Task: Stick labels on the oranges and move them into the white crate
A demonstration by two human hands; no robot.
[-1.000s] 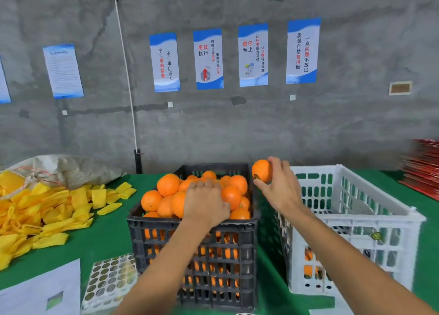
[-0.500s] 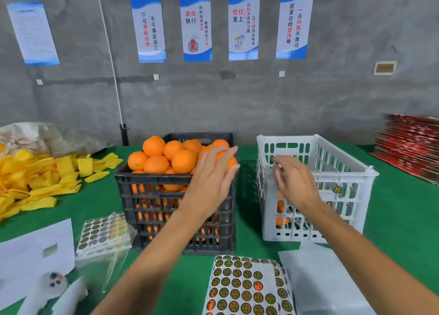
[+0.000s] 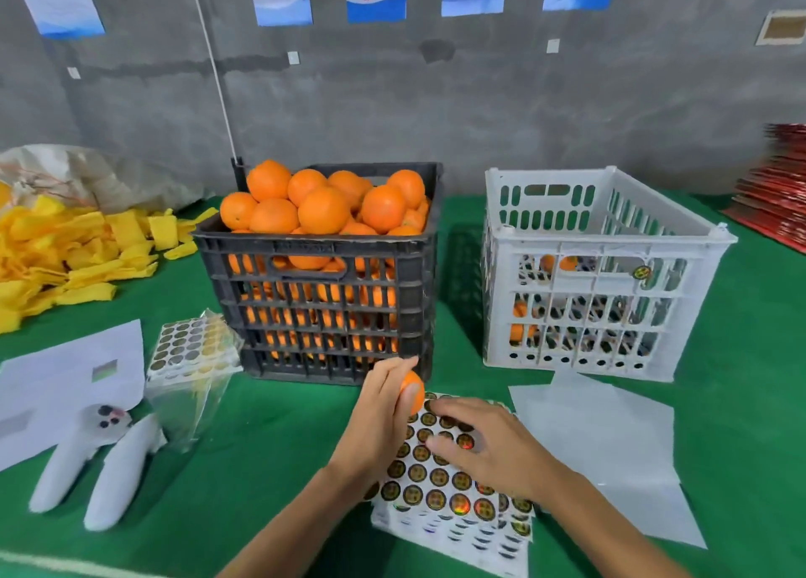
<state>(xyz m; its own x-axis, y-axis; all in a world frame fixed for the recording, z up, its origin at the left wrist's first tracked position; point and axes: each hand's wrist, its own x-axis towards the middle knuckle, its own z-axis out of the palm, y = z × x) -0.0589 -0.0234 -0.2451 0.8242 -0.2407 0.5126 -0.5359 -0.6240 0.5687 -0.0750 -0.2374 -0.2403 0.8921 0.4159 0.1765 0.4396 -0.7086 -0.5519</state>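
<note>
Two crates stand side by side on the green table (image 3: 270,455): a black crate (image 3: 322,316) heaped with oranges, about a dozen showing above its rim and more behind the slats, and to its right a white crate (image 3: 610,246) with a few oranges (image 3: 554,263) glimpsed through its openings, too hidden to count. One round label is stuck on the white crate's front wall. One orange (image 3: 413,392) is out of the crates, gripped in the left hand (image 3: 384,425), whose fingers curl round it just in front of the black crate and above the far edge of a sticker sheet (image 3: 445,490). That sheet tops a small stack of sheets; a second batch of label sheets in a clear bag (image 3: 192,350) lies to the left.

The right hand (image 3: 493,446) lies palm down over the sticker sheet, fingers spread and reaching left, fingertips (image 3: 436,444) touching the labels; whether it pinches one I cannot tell. Both forearms come in from the bottom edge.
</note>
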